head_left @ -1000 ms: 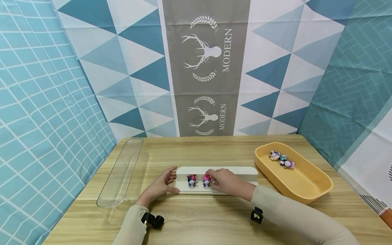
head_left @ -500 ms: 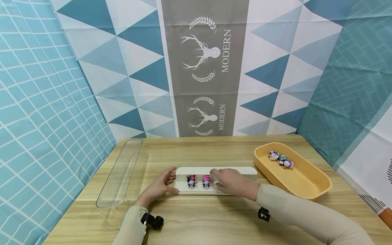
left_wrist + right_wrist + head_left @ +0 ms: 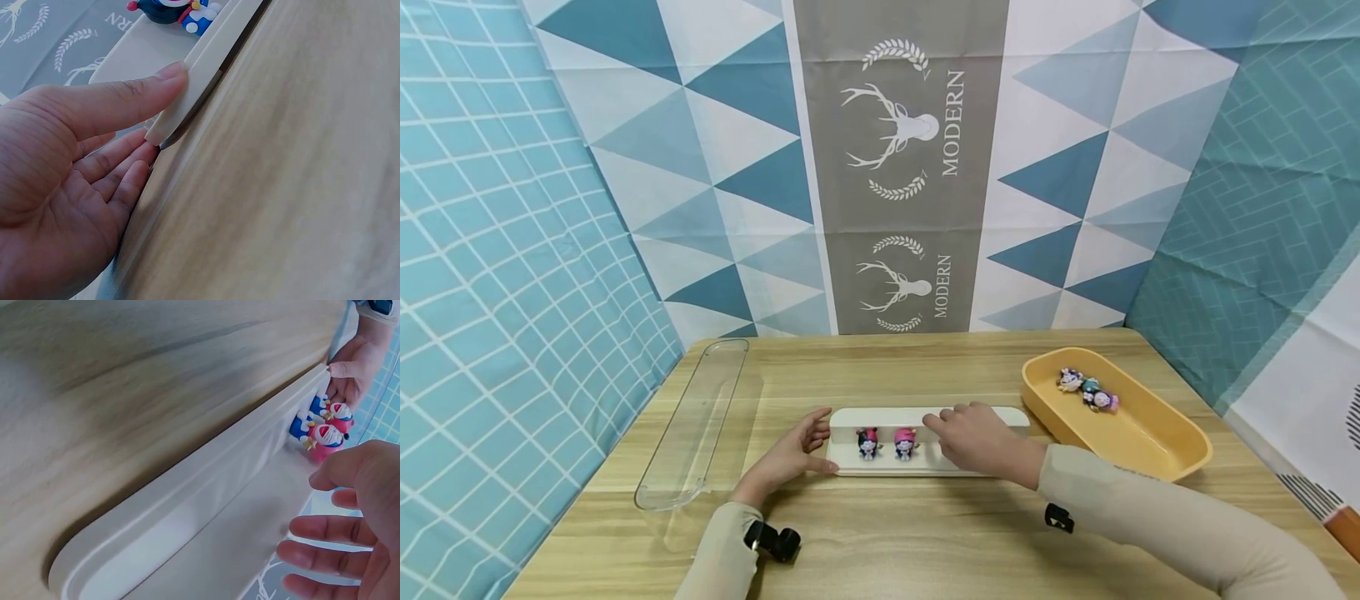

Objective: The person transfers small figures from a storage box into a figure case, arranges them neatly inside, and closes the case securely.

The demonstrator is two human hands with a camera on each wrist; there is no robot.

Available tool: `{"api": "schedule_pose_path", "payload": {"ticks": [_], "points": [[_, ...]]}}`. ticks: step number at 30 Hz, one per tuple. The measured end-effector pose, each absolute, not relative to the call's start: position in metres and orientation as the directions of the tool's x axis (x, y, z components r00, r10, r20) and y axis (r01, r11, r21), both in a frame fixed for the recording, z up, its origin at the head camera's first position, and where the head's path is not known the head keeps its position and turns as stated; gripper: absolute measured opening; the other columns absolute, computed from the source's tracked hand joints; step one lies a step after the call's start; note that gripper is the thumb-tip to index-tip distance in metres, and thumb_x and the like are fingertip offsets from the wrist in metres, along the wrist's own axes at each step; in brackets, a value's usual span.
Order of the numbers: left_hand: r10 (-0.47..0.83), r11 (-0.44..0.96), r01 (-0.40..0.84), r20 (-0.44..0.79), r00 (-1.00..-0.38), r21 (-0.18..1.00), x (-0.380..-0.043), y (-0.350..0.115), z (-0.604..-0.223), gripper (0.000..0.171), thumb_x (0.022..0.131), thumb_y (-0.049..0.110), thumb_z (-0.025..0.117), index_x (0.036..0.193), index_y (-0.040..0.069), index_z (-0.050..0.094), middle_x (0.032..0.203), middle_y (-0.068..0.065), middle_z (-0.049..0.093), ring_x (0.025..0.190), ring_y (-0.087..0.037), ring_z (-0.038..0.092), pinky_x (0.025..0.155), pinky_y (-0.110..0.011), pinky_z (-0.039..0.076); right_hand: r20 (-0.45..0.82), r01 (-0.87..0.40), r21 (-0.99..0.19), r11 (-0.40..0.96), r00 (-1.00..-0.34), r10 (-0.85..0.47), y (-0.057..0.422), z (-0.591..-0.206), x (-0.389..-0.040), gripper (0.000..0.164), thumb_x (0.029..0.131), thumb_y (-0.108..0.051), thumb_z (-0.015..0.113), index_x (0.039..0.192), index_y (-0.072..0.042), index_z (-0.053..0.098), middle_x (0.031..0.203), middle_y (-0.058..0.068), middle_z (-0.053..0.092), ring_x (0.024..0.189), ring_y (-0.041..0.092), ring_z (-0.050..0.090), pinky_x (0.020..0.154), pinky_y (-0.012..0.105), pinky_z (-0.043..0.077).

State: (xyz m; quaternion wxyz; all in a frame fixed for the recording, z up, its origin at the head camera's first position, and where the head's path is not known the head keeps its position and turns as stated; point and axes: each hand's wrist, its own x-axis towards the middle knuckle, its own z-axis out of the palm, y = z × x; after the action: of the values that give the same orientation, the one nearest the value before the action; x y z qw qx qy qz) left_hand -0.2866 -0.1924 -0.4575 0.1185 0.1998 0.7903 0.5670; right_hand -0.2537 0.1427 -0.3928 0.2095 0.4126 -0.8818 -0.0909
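Blue-and-white triangle-patterned cloth [image 3: 685, 150] hangs behind the wooden table [image 3: 880, 533], split by a grey band [image 3: 917, 200] with white deer heads and the word MODERN, while blue tile-patterned cloth [image 3: 497, 275] covers the left side. Near the middle of the table lies a long white stand [image 3: 857, 418] with rounded corners, a raised strip along its back and a lower ledge along its front. Two small figurines stand upright side by side on that ledge, toward the stand's left end: one dark-and-red-topped figurine [image 3: 868, 444] and, to its right, one pink-topped figurine [image 3: 905, 443]. At the left end the person's left hand [image 3: 790, 454] steadies the stand, its thumb laid nearly straight on the front rim and its other fingers loosely bent at the end; the dark-and-red-topped figurine is the nearer of the pair to it, with a gap between. The right hand [image 3: 981, 442] is over the right half of the stand, just right of the pink-topped figurine and apart from it; the right wrist view shows its fingers spread and relaxed, holding nothing, with both figurines beyond the thumb. Farther to the right sits an orange tray [image 3: 1150, 437], where more figurines [image 3: 1101, 401] lie in a cluster toward the far end. On the table's left side is a long clear plastic box [image 3: 696, 425], well apart from the stand. Each wrist, below a pale sleeve cuff, carries a small black device.
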Motion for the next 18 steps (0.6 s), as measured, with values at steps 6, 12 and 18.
{"api": "schedule_pose_path", "payload": {"ticks": [6,12,18], "points": [[0.454,0.273,0.186,0.044,-0.89,0.944,-0.287,-0.193,-0.458,0.099,0.076,-0.008,0.081,0.153,-0.009,0.018,0.142,-0.032,0.043,0.134,-0.047,0.04,0.115,-0.052,0.031,0.237,-0.649,0.45,0.613,-0.575,-0.783,0.15,-0.388,-0.256,0.025,0.089,-0.021,0.069,0.111,-0.012,0.059,0.076,0.002,0.062,0.06,0.017,0.058,0.047,0.029,0.05],[0.456,0.264,0.179,0.04,-0.889,0.948,-0.288,-0.193,-0.457,0.1,0.076,-0.009,0.081,0.154,-0.009,0.017,0.142,-0.032,0.043,0.134,-0.046,0.039,0.115,-0.052,0.03,0.176,-0.632,0.506,0.587,-0.59,-0.788,0.165,-0.376,-0.263,0.035,0.091,-0.025,0.069,0.122,-0.012,0.059,0.088,0.005,0.066,0.07,0.02,0.063,0.058,0.032,0.056],[0.455,0.268,0.179,0.039,-0.89,0.947,-0.287,-0.193,-0.457,0.1,0.076,-0.008,0.081,0.154,-0.009,0.018,0.142,-0.032,0.043,0.134,-0.046,0.04,0.115,-0.053,0.031,0.21,-0.585,0.588,0.558,-0.556,-0.804,0.183,-0.369,-0.274,0.036,0.091,-0.027,0.071,0.12,-0.01,0.059,0.086,0.004,0.064,0.066,0.018,0.06,0.052,0.029,0.052]]}}
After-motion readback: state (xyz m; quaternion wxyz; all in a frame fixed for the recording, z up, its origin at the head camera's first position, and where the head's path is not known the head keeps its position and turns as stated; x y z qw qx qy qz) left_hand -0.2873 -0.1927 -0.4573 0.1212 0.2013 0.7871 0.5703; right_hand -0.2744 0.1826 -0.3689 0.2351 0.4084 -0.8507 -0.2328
